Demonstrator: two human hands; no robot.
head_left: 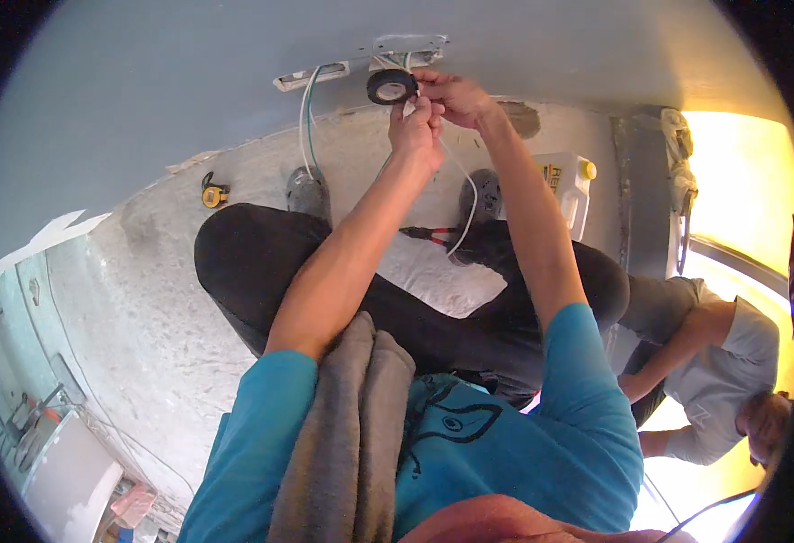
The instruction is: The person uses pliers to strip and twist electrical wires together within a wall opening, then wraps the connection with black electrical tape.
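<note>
Black tape roll [390, 86] sits pinched in my right hand [456, 98] just below the wall box [406, 45], while my left hand [418, 131] grips the white wire [463, 176] beneath it.

tape roll [390, 86]: black, glossy plastic | wires [307, 127]: smooth white and green plastic sheath | wall [143, 100]: matt grey-blue paint | floor [171, 299]: rough, dusty bare concrete | pliers [428, 236]: red plastic grips | canister [571, 185]: white smooth plastic | towel [347, 434]: grey matt cloth
</note>
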